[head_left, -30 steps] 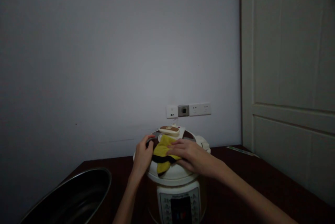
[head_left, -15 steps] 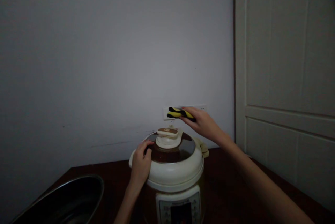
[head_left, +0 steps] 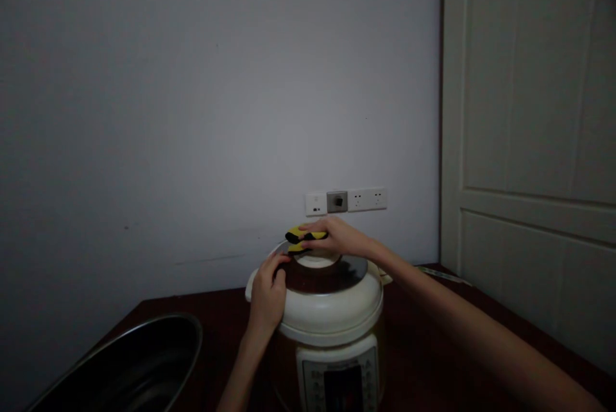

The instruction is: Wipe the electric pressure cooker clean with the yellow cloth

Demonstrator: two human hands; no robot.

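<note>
A cream electric pressure cooker [head_left: 332, 328] stands on a dark wooden table [head_left: 433, 348]. Its lid [head_left: 337, 300] has a dark shiny top and a cream knob in the middle. My left hand [head_left: 268, 296] rests on the lid's left edge, fingers curled over it. My right hand [head_left: 337, 237] presses a folded yellow and black cloth [head_left: 301, 236] onto the top of the knob, fingers closed on the cloth. The knob is mostly hidden under the cloth and hand.
A large metal basin [head_left: 129, 367] sits at the left on the table. A strip of wall sockets [head_left: 346, 201] is on the grey wall behind the cooker. A pale door [head_left: 529, 142] stands at the right.
My right hand lifted the cloth off the lid up toward the sockets, then brought it down onto the knob. My left hand stayed on the lid's left edge.
</note>
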